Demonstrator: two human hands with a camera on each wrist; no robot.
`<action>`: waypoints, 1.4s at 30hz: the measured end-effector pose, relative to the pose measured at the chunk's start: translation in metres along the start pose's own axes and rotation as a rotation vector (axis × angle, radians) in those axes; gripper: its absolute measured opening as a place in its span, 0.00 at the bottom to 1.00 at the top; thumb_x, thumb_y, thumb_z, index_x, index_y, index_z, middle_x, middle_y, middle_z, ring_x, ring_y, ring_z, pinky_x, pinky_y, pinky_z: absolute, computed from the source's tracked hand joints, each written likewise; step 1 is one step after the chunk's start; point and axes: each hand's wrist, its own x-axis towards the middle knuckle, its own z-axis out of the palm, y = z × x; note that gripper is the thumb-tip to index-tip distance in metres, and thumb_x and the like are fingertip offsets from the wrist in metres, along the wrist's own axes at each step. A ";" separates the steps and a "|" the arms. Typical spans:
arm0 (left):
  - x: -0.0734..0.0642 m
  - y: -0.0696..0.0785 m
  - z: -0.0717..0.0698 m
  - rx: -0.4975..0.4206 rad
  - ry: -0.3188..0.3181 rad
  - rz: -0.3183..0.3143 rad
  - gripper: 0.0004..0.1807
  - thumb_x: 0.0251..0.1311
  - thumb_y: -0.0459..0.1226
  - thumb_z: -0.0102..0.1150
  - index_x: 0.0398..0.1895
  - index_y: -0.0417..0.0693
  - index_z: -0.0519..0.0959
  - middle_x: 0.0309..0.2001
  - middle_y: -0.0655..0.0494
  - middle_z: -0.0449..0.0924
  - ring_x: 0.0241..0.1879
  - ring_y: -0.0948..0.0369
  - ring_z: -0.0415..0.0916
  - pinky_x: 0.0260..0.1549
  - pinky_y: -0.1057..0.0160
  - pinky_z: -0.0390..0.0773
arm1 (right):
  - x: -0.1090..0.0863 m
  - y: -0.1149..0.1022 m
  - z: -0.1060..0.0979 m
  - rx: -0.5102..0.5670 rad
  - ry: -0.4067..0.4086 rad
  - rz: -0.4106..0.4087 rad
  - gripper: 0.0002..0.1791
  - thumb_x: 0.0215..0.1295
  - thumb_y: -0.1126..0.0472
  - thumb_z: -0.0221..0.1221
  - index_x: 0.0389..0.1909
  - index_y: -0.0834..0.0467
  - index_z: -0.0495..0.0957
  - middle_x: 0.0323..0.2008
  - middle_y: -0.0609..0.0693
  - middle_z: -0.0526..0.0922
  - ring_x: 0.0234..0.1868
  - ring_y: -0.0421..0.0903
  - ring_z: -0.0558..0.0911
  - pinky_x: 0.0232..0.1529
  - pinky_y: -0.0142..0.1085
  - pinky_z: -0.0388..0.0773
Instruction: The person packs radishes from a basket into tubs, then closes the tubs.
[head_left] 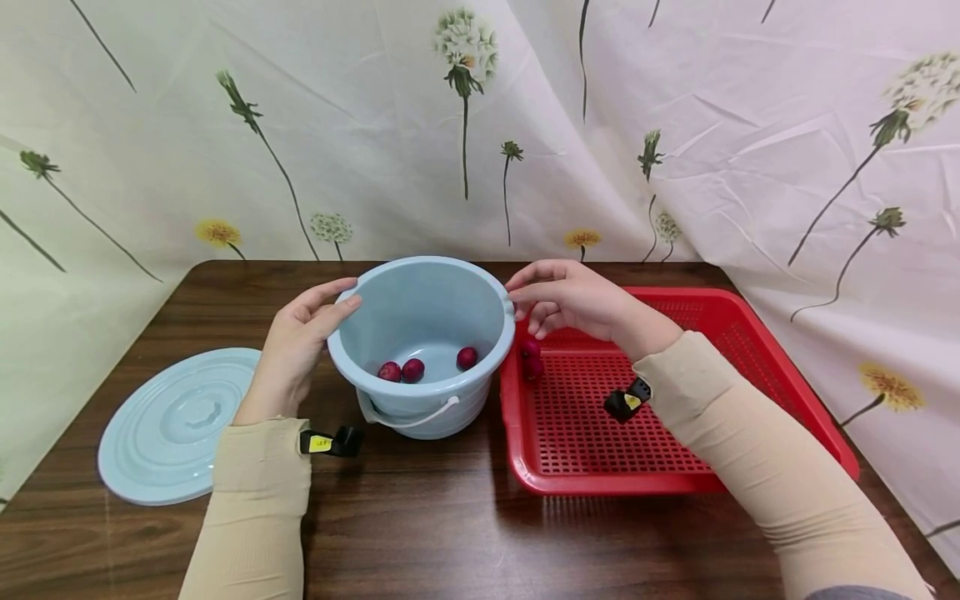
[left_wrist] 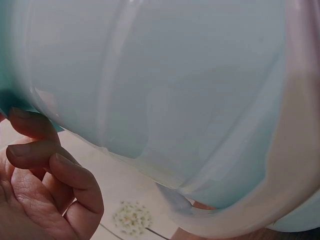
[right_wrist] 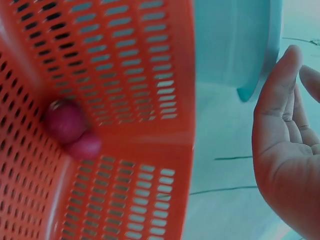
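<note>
A light blue bucket [head_left: 420, 400] sits at the middle of the table, with three small red radishes [head_left: 467, 358] on its bottom. My left hand [head_left: 292, 342] grips the bucket's left rim, thumb over the edge and fingers outside; the left wrist view shows the fingers [left_wrist: 75, 180] curled beside the wall. At the right rim is my right hand [head_left: 573, 300], its fingertips at the edge and nothing visible between them in the right wrist view. Below it, two more radishes [right_wrist: 65, 122] lie in the left end of the red basket [head_left: 600, 482].
A light blue lid [head_left: 142, 442] lies flat at the left of the table. The bucket's white handle [head_left: 416, 423] hangs at its front. Behind the wooden table [head_left: 420, 533] hangs a flowered cloth [head_left: 375, 125]. The basket stands close against the bucket's right side.
</note>
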 end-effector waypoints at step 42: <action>0.000 0.000 0.000 0.012 0.004 -0.004 0.29 0.61 0.50 0.67 0.63 0.51 0.75 0.35 0.67 0.86 0.33 0.68 0.81 0.31 0.71 0.80 | 0.014 0.071 -0.027 -0.213 -0.102 0.332 0.22 0.72 0.59 0.56 0.63 0.62 0.71 0.35 0.56 0.84 0.27 0.46 0.85 0.35 0.40 0.86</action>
